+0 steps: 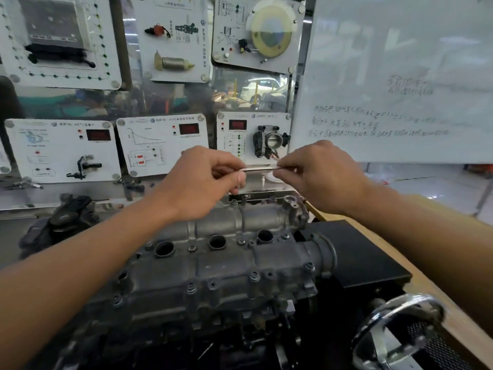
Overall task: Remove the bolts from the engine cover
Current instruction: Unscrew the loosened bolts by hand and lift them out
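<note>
A grey metal engine cover (pixel 221 265) lies in front of me, with three round plug holes along its middle and several bolts (pixel 254 276) around its edges. Above its far end, my left hand (pixel 202 182) and my right hand (pixel 320 177) hold a thin silver metal rod (pixel 260 169) between them, level. Each hand pinches one end of it with curled fingers. The rod hangs clear of the cover and touches no bolt.
Training panels (pixel 61 150) with sensors line the wall behind. A whiteboard (pixel 394 76) stands at the right. A chrome handwheel (pixel 394 332) sits at the lower right by a black plate (pixel 365 257). A dark bundle (pixel 61 222) lies at the left.
</note>
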### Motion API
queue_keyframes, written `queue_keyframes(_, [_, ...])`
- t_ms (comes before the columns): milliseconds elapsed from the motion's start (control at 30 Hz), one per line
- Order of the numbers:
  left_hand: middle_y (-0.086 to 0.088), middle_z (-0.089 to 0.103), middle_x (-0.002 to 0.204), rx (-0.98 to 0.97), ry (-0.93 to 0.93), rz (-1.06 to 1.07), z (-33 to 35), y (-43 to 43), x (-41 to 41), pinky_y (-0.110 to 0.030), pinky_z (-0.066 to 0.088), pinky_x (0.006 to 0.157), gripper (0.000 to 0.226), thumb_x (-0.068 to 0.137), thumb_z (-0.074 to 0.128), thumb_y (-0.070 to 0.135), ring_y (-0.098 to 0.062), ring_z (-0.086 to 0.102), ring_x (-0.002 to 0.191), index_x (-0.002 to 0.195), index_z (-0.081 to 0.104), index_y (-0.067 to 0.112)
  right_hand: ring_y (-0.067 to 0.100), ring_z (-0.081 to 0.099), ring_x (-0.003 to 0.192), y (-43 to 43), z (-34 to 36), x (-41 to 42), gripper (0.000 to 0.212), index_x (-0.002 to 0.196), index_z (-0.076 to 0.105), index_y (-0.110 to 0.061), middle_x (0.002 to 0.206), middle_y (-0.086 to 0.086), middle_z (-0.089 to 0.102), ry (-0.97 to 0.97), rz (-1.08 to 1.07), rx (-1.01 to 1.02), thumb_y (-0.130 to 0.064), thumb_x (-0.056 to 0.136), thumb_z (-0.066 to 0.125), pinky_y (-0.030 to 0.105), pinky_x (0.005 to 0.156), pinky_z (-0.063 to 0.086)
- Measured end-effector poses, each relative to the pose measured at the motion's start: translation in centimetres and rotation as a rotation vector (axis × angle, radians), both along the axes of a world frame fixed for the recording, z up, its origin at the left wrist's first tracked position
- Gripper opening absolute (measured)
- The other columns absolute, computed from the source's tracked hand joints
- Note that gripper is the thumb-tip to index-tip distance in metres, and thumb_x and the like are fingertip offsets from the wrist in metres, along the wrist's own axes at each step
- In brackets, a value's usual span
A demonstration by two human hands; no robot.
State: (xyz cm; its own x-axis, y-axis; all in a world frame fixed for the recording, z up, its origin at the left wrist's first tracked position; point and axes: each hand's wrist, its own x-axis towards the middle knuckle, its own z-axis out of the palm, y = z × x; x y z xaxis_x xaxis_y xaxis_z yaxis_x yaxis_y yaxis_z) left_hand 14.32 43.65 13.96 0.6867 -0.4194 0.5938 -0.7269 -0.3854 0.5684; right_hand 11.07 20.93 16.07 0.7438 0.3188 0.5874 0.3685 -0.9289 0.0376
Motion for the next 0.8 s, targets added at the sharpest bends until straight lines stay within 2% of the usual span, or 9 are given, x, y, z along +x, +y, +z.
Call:
queue_keyframes(100, [0.012,0.075,0.077,0.022,0.057,-0.125,0.3,-6.1,-2.5,-0.012,0.054,0.061,0.022,0.091,0.069,0.012,-0.005,0.072,0.067,0.089,0.069,0.034,0.016,0.059,0.07,-5.7,-1.0,-3.8,0.027,0.093,0.076,-0.022,0.08,-0.003,0.073,0.042,-0.036,0.045,-0.041,0.096,0.057,0.035,0.066,0.048])
queue_keyframes(267, [-0.001,0.076,0.072,0.13,0.168,-0.253,-2.3,-18.1,-5.6,-0.026,0.059,0.06,0.007,0.09,0.069,0.013,-0.014,0.072,0.065,0.093,0.076,0.014,0.02,0.058,0.066,-16.2,-4.8,-10.8,0.028,0.088,0.074,-0.02,0.071,-0.002,0.068,0.193,-0.242,0.141,-0.041,0.095,0.059,0.041,0.066,0.051])
queue_keyframes(333, [-0.002,0.075,0.07,0.18,0.198,-0.306,-4.1,-23.0,-6.9,-0.03,0.058,0.057,0.007,0.09,0.069,0.014,-0.016,0.072,0.064,0.088,0.076,0.013,0.013,0.062,0.069,-20.3,-6.8,-14.0,0.016,0.095,0.077,-0.022,0.077,-0.006,0.072,0.209,-0.323,0.209,-0.035,0.092,0.068,0.035,0.069,0.054])
queue_keyframes(367, [-0.001,0.075,0.069,0.206,0.214,-0.325,-5.1,-25.4,-7.5,-0.028,0.056,0.054,0.008,0.089,0.069,0.015,-0.014,0.071,0.062,0.084,0.076,0.015,0.007,0.064,0.072,-22.3,-7.9,-15.7,0.014,0.098,0.077,-0.022,0.08,-0.008,0.073,0.218,-0.353,0.269,-0.031,0.089,0.072,0.029,0.071,0.055])
queue_keyframes(433, [0.002,0.075,0.068,0.258,0.249,-0.358,-7.4,-29.9,-8.8,-0.021,0.052,0.052,0.012,0.089,0.069,0.016,-0.01,0.07,0.059,0.079,0.075,0.019,-0.003,0.064,0.073,-26.0,-10.2,-18.9,0.012,0.098,0.077,-0.022,0.078,-0.017,0.07,0.236,-0.416,0.375,-0.025,0.087,0.076,0.01,0.066,0.048])
queue_keyframes(467, [0.004,0.074,0.068,0.291,0.256,-0.38,-8.6,-32.1,-9.4,-0.021,0.053,0.053,0.014,0.09,0.069,0.016,-0.008,0.07,0.059,0.078,0.074,0.022,-0.007,0.061,0.071,-27.7,-11.4,-20.5,0.008,0.095,0.078,-0.023,0.073,-0.019,0.067,0.26,-0.463,0.397,-0.023,0.087,0.075,0.007,0.062,0.043])
queue_keyframes(567, [0.007,0.072,0.07,0.465,0.215,-0.413,-12.6,-38.0,-11.6,-0.028,0.056,0.061,0.014,0.091,0.069,0.024,-0.011,0.068,0.064,0.08,0.076,0.027,-0.002,0.057,0.066,-31.7,-15.1,-23.9,0.007,0.092,0.078,-0.026,0.071,-0.017,0.063,0.412,-0.641,0.356,-0.029,0.087,0.074,0.01,0.055,0.036])
queue_keyframes(667, [0.009,0.07,0.077,0.632,0.167,-0.395,-16.3,-42.0,-13.3,-0.025,0.043,0.061,0.014,0.092,0.068,0.029,-0.007,0.061,0.068,0.085,0.079,0.023,0.009,0.062,0.076,-34.3,-18.0,-25.5,0.013,0.095,0.078,-0.027,0.084,-0.009,0.071,0.549,-0.757,0.307,-0.036,0.087,0.072,0.026,0.066,0.049])
queue_keyframes(800, [0.007,0.074,0.089,0.644,0.15,-0.334,-19.0,-44.6,-13.0,-0.026,0.048,0.074,0.015,0.092,0.067,0.032,-0.013,0.065,0.086,0.095,0.08,0.024,0.005,0.059,0.08,-36.6,-20.1,-25.6,0.018,0.099,0.079,-0.025,0.09,-0.011,0.071,0.565,-0.734,0.371,-0.036,0.088,0.071,0.02,0.066,0.041])
